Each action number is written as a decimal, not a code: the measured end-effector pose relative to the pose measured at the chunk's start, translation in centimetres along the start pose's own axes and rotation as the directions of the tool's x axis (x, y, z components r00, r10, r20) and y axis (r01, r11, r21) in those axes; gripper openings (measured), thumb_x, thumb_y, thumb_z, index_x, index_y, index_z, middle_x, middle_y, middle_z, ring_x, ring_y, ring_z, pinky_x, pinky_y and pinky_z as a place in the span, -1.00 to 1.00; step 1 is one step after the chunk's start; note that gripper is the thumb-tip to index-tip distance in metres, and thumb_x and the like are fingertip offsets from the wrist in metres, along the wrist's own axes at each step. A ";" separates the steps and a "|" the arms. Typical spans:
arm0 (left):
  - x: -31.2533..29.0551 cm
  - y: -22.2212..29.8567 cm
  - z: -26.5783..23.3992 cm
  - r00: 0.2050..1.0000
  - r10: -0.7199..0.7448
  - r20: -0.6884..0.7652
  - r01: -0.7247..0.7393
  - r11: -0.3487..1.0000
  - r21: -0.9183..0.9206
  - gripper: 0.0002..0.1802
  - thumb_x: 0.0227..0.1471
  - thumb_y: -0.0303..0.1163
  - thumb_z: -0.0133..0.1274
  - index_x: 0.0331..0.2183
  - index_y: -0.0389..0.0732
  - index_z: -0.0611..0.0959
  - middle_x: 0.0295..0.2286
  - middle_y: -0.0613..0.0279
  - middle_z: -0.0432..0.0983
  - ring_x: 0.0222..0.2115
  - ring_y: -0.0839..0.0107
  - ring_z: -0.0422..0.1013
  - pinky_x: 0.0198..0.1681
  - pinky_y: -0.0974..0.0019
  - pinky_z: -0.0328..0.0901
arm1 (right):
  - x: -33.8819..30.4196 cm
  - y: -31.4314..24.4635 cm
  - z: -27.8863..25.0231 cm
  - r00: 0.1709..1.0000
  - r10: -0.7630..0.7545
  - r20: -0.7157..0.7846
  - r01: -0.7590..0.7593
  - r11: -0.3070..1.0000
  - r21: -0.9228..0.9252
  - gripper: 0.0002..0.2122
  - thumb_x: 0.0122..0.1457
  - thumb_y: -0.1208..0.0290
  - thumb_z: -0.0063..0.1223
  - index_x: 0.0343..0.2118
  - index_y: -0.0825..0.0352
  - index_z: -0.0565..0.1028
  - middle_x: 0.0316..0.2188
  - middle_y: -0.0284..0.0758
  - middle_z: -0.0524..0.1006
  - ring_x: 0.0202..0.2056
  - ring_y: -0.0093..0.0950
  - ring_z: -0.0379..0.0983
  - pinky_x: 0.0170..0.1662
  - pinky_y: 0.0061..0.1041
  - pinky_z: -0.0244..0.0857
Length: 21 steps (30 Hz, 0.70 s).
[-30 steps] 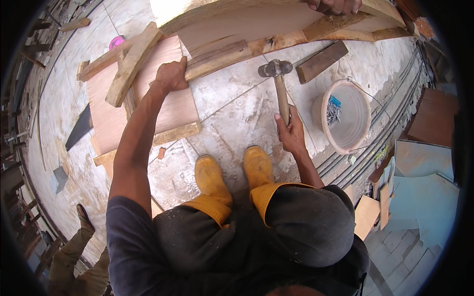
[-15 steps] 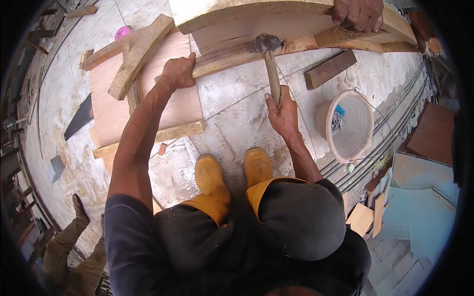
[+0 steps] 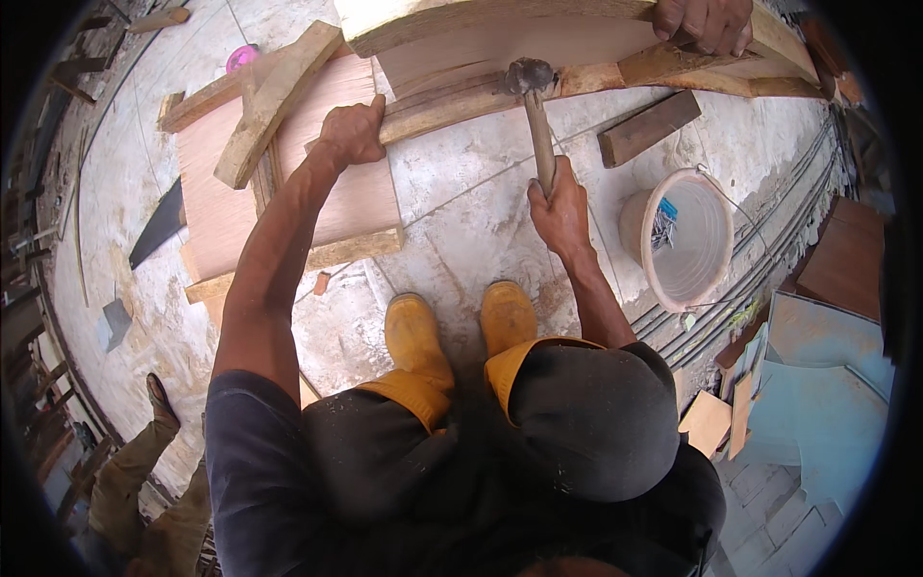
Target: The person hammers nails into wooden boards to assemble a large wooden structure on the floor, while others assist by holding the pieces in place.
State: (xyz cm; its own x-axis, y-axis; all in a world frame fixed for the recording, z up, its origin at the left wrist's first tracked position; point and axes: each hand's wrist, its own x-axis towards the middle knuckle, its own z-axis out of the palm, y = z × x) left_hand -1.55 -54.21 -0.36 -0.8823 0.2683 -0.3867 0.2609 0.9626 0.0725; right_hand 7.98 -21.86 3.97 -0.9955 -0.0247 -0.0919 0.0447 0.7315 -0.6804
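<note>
My right hand (image 3: 560,210) is wrapped round the wooden handle of a hammer (image 3: 540,139). The hammer's dark head meets the near wooden beam (image 3: 433,120) of a curved plywood-and-timber frame (image 3: 519,53); whether it touches the wood I cannot tell. My left hand (image 3: 354,133) is closed on the left end of that beam, its fingertips partly hidden. At the frame's far right, another person's hand (image 3: 707,21) rests over the upper timber.
A plywood panel with battens (image 3: 216,183) lies left, a loose timber (image 3: 279,106) across it. Right of me stands a pale bucket (image 3: 687,240) holding nails, near a dark wood block (image 3: 649,130) and black cables (image 3: 769,260). Another person's leg (image 3: 125,471) shows lower left.
My right hand and the hammer have shifted very slightly forward and right, and the whole view has moved a little. My left hand keeps its hold on the beam.
</note>
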 end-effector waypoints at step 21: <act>0.1 -0.4 -0.3 0.999 0.008 -0.031 -0.008 1.000 -0.018 -0.45 -0.26 -0.32 0.17 -0.16 -0.29 0.43 -0.43 -0.09 0.60 -0.34 -0.05 0.56 -0.24 -0.01 0.44 | -2.9 -1.0 -1.1 0.981 0.006 -0.196 0.080 0.901 0.427 -0.85 0.16 0.52 0.14 -0.29 0.39 0.39 -0.60 -0.22 0.46 -0.55 -0.55 0.40 -0.42 -0.52 0.28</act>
State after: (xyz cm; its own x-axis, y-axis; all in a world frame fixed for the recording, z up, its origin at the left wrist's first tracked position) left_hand -1.87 -54.51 -0.13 -0.8920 0.2767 -0.3575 0.2613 0.9609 0.0918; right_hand 10.76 -21.76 5.77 -0.9923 0.1138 0.0483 -0.0033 0.3661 -0.9306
